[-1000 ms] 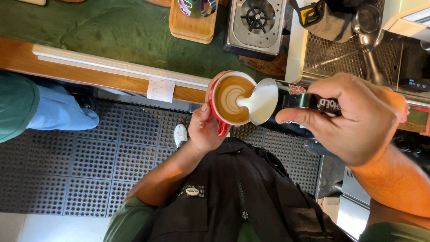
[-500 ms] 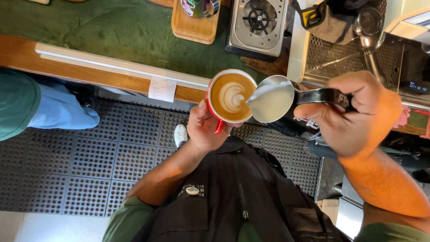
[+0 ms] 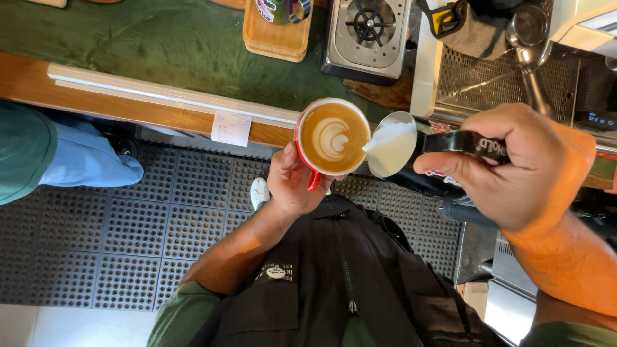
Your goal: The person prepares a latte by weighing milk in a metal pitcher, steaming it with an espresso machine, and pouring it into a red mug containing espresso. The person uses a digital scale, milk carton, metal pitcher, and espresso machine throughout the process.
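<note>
My left hand (image 3: 290, 183) cradles a red coffee cup (image 3: 332, 136) from below, its handle pointing toward me. Brown coffee with a white leaf-like milk pattern fills the cup. My right hand (image 3: 514, 164) grips the black handle of a steel milk jug (image 3: 393, 146), which is tilted left with its spout touching the cup's right rim. White foamed milk shows inside the jug. Both are held in the air above the floor mat, in front of the counter edge.
A green counter (image 3: 160, 45) with a wooden front edge runs across the top, bearing a wooden tray (image 3: 276, 38), a steel rinser (image 3: 366, 32) and an espresso machine drip grate (image 3: 488, 83). Another person's sleeve and blue trouser leg (image 3: 58, 160) stand at left on the black rubber mat (image 3: 116, 225).
The jug has drawn back to the right and tipped less steeply. The white pattern on the coffee has grown into a fuller leaf shape. The cup stays almost still.
</note>
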